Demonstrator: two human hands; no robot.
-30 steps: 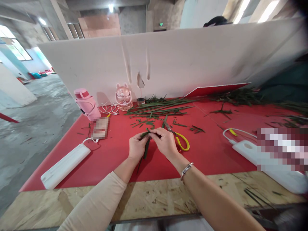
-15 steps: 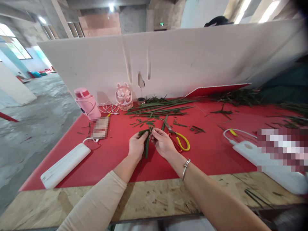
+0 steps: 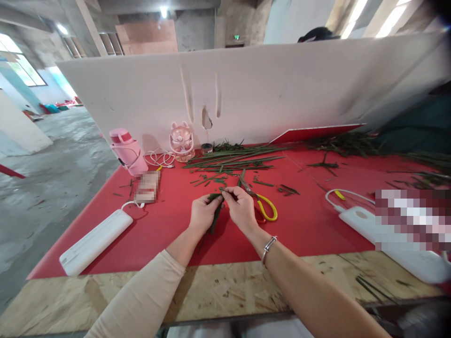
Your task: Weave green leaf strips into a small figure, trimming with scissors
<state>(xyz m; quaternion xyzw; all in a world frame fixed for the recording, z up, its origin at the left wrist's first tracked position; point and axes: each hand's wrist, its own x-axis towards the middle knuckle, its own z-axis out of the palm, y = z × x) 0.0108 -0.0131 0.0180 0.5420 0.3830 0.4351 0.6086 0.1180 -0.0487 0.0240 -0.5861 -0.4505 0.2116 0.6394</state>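
Between my hands are green leaf strips (image 3: 216, 219), their lower ends hanging down over the red table top. My left hand (image 3: 203, 213) pinches the strips between thumb and fingers. My right hand (image 3: 241, 206) is closed at their upper end, thumb and forefinger pressed together close to the left fingertips. Just beyond and to the right of my right hand lie scissors (image 3: 267, 207) with yellow and red handles, partly hidden by the hand. Small cut green pieces (image 3: 219, 180) are scattered beyond my fingers, and a pile of long green strips (image 3: 232, 158) lies behind them.
A pink bottle (image 3: 129, 151), a clear pink bear-eared bottle (image 3: 182, 142) and a white cable stand at the back left. White power banks (image 3: 95, 241) lie left and right. A white panel (image 3: 246, 94) closes off the back. Someone in dark clothing (image 3: 416, 122) is at far right.
My right hand has turned slightly and drawn closer to my left fingertips. The hanging leaf strips have tilted. Both hands still hold on, and the scissors stay in place.
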